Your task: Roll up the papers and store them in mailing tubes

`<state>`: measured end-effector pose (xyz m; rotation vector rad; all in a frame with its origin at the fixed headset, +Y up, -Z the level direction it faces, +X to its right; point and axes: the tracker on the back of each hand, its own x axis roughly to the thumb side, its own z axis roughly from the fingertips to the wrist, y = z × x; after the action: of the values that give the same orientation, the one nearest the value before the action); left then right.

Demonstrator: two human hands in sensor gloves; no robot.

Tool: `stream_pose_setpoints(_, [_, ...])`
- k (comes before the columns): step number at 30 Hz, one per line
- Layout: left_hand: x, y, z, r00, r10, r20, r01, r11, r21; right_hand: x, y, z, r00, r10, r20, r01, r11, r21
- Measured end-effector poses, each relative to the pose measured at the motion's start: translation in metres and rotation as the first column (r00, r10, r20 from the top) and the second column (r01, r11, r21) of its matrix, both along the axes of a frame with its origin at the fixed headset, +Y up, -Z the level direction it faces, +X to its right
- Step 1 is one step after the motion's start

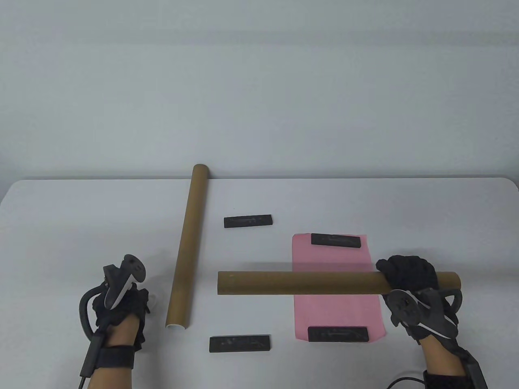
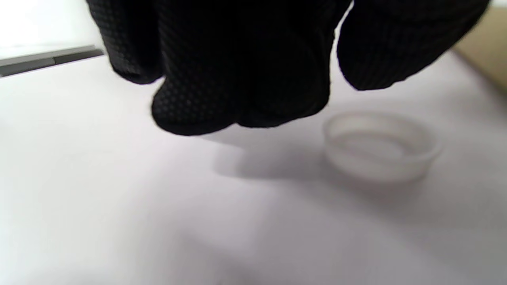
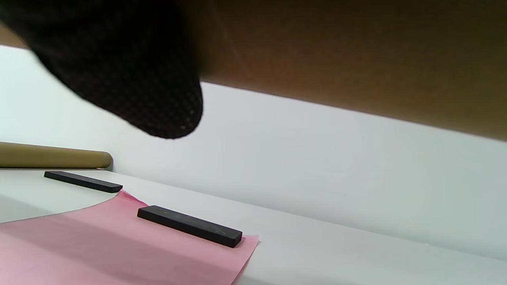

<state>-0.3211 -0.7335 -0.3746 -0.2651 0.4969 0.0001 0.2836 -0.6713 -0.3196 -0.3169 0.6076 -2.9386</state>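
On a white table (image 1: 61, 227), the right hand (image 1: 409, 279) grips one brown mailing tube (image 1: 300, 283) near its right end, holding it level above a pink paper (image 1: 336, 312) pinned flat by two black bars (image 1: 335, 240). A second tube (image 1: 188, 243) lies nearby, while the left hand (image 1: 119, 304) hovers with loosely curled, empty fingers (image 2: 237, 79) beside a clear plastic cap (image 2: 380, 144)

A cardboard tube (image 1: 324, 283) held above the pink paper (image 1: 336, 308) bars the way from 9 to 3 o'clock. Black bars (image 1: 335, 240) sit on the paper at 12 and 6. A second tube (image 1: 188, 247) blocks the left.
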Motion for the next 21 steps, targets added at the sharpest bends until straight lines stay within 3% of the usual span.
stream_pose_setpoints(3, [0.014, 0.019, 0.008, 0.996, 0.004, 0.092, -0.017, 0.989, 0.145, 0.004, 0.003, -0.001, 0.999, -0.011, 0.031, 0.012, 1.0, -0.008])
stream_pose_setpoints(6, [0.035, 0.037, 0.024, 0.971, -0.014, 0.239, -0.063, 0.949, 0.31, 0.014, 0.001, -0.005, 0.992, -0.094, 0.08, 0.1, 0.992, -0.071])
stream_pose_setpoints(8, [0.048, 0.045, 0.033, 0.949, -0.046, 0.313, -0.076, 0.927, 0.367, 0.021, -0.003, -0.01, 0.98, -0.156, 0.12, 0.171, 0.978, -0.12])
stream_pose_setpoints(12, [0.073, 0.053, 0.046, 0.888, -0.088, 0.452, -0.121, 0.902, 0.413, 0.037, -0.011, -0.018, 0.935, -0.285, 0.211, 0.331, 0.916, -0.227])
stream_pose_setpoints(16, [0.093, 0.051, 0.05, 0.796, -0.129, 0.592, -0.141, 0.911, 0.388, 0.049, -0.027, -0.025, 0.841, -0.405, 0.359, 0.519, 0.791, -0.324])
stream_pose_setpoints(18, [0.097, 0.048, 0.051, 0.784, -0.146, 0.603, -0.124, 0.915, 0.384, 0.052, -0.036, -0.031, 0.796, -0.44, 0.417, 0.587, 0.729, -0.353])
stream_pose_setpoints(21, [0.099, 0.047, 0.052, 0.768, -0.144, 0.624, -0.136, 0.915, 0.379, 0.056, -0.041, -0.043, 0.757, -0.404, 0.513, 0.621, 0.689, -0.374])
